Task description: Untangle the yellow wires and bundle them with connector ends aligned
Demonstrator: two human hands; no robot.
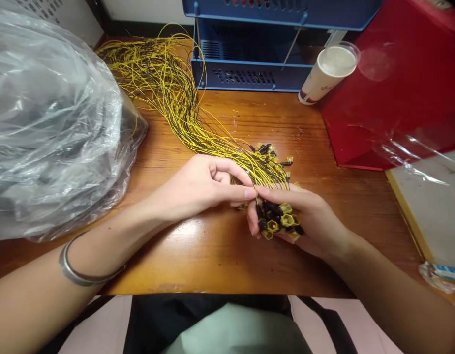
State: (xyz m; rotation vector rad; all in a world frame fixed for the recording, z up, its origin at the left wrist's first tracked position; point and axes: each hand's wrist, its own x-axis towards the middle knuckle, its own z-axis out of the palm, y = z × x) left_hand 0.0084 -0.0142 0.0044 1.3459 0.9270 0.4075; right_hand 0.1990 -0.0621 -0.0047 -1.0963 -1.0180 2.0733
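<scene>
A long bundle of yellow and black wires (183, 113) runs from the back left of the wooden table to its middle. Several black ends with clear yellowish caps (273, 221) lie in my right hand (308, 211), whose fingers curl under them while its thumb presses at the wires. My left hand (220, 184) pinches a thin wire between thumb and index finger, its tips touching my right thumb. More capped ends (267, 152) rest on the table just beyond my right hand.
A large clear plastic bag (57, 123) fills the left side. Behind stands a blue rack (249, 76). A paper cup (328, 71) is at the back right, beside a red box (393, 88). A wooden table (183, 265) lies beneath.
</scene>
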